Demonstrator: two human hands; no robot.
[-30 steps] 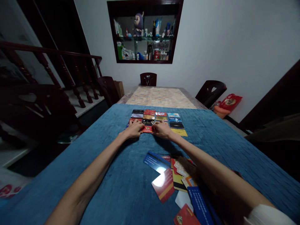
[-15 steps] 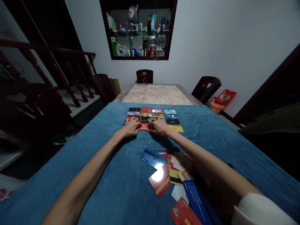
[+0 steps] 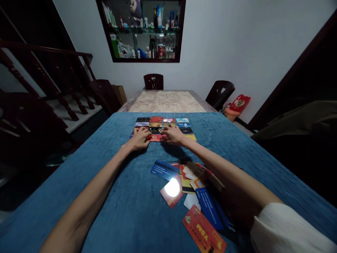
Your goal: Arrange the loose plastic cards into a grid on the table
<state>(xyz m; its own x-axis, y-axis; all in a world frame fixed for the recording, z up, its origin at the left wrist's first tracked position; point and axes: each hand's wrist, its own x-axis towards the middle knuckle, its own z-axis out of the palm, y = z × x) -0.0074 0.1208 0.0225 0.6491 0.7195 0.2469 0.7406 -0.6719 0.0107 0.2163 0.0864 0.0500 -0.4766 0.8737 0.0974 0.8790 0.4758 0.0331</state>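
Several plastic cards lie in a tidy grid (image 3: 168, 124) on the far part of a blue cloth (image 3: 126, 196). My left hand (image 3: 140, 138) and my right hand (image 3: 172, 134) rest at the grid's near edge, fingertips pinching the two ends of a red card (image 3: 156, 138) that lies flat there. A loose heap of cards (image 3: 189, 182) is spread closer to me, partly under my right forearm; one card in it glares with reflected light (image 3: 172, 187).
Beyond the cloth the bare patterned tabletop (image 3: 167, 101) runs to dark chairs (image 3: 153, 81). A wall niche (image 3: 143, 30) holds bottles and a toy. A wooden stair rail (image 3: 47, 73) stands at the left. A red bag (image 3: 238, 103) lies on the floor at the right.
My head has tilted and turned, so everything shifts left and up in view. Both hands stay on the red card at the grid's near edge.
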